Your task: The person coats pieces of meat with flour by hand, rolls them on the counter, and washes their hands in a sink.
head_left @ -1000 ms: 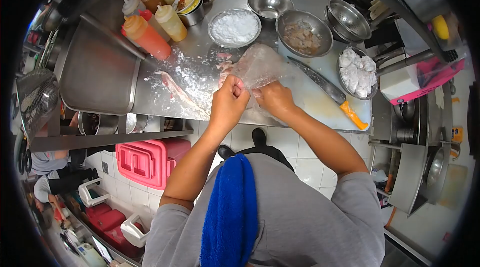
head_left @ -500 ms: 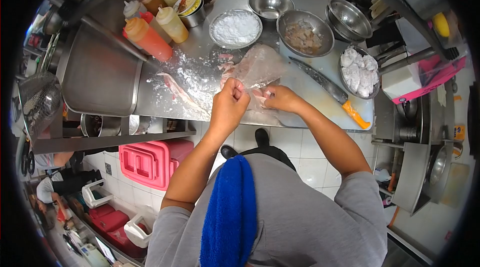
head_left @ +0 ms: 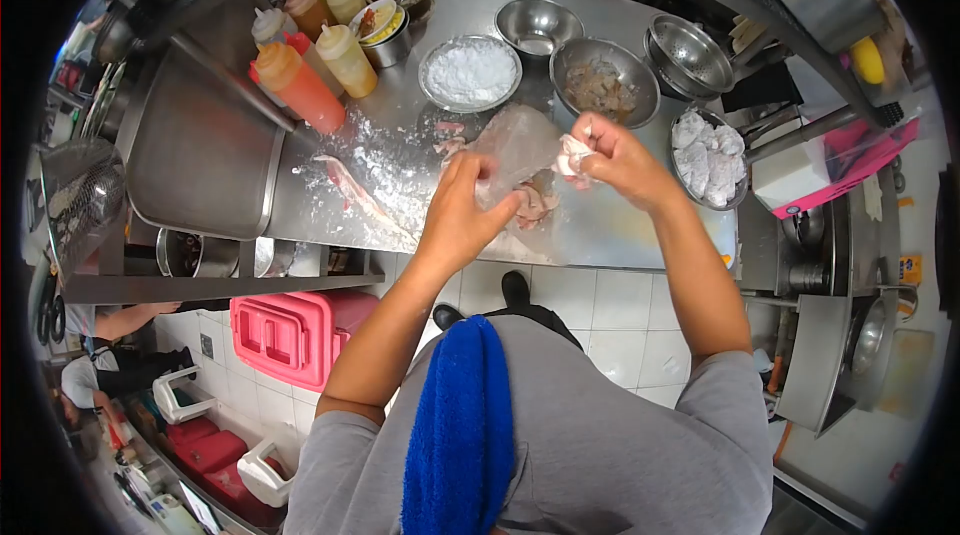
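The right hand (head_left: 622,165) has moved most since half a second ago: then it was close beside the left hand (head_left: 465,205), at the near end of the clear plastic bag (head_left: 527,140); now it is farther right and farther from the body, over the left part of the white cutting board (head_left: 620,235). Its thumb and fingers pinch a pale piece of meat (head_left: 573,157), which is apart from the bag's opening. The left hand was bunched into a tight pinch; its thumb now stands well away from the curled fingers, at the bag's near end. Whether those fingers press the plastic together I cannot tell, as the film is see-through and the edge blurs. The knife, seen whole in the earlier frame, is now mostly covered by the right hand and forearm, with only a bit of its orange handle (head_left: 727,259) showing at the board's near right corner.

The held piece is whitish with pink patches, moist-looking, folded and uneven. More pinkish-beige pieces (head_left: 535,207) lie bunched between the two hands, just right of the left thumb. The bag is cloudy and crumpled, reaching away toward the far side. Beyond it are the bowl of white powder (head_left: 470,73) at far left and a steel bowl with greyish-brown pieces (head_left: 605,85) at far right. Left of the hands, a long pale strip (head_left: 352,190) lies on the floury counter (head_left: 400,140).
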`<move>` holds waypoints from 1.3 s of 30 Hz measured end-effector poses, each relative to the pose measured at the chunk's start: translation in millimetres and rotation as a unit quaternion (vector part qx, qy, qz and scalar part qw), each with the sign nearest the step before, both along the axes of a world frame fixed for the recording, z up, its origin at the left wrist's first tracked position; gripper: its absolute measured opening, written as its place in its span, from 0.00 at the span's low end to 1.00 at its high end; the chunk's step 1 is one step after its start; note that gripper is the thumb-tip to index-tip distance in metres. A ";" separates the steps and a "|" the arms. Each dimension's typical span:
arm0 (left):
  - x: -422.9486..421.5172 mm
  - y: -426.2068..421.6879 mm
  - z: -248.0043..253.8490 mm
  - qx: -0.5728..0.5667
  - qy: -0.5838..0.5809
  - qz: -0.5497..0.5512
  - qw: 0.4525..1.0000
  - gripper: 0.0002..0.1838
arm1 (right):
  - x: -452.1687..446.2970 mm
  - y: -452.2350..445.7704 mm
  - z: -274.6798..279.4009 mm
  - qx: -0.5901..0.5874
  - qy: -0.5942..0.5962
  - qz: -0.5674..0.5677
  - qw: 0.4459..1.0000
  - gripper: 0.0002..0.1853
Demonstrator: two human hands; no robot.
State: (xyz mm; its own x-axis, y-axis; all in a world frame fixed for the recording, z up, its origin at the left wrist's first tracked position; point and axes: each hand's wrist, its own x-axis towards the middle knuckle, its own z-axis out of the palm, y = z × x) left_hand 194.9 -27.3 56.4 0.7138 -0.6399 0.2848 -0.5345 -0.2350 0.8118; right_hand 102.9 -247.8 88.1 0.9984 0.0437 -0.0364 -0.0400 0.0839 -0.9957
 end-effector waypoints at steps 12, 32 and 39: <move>20.4 -9.8 46.5 -0.193 0.261 -0.114 0.939 0.12 | 60.6 18.7 94.4 -0.317 -0.023 0.084 0.944 0.07; 155.4 120.2 144.6 0.291 0.101 -0.082 0.948 0.11 | 141.1 127.4 -8.9 -0.118 0.016 0.078 0.990 0.12; 187.7 157.6 116.1 0.340 0.175 -0.076 0.921 0.12 | 131.1 153.2 -28.9 0.019 0.117 0.095 0.988 0.10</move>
State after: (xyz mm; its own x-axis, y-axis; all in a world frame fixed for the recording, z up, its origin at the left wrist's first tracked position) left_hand 382.6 130.4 172.5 0.5739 -0.6849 -0.4490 -0.3356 -0.6968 0.6339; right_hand 234.0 -94.5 59.2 0.9363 0.2356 -0.2605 -0.2880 0.0900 -0.9534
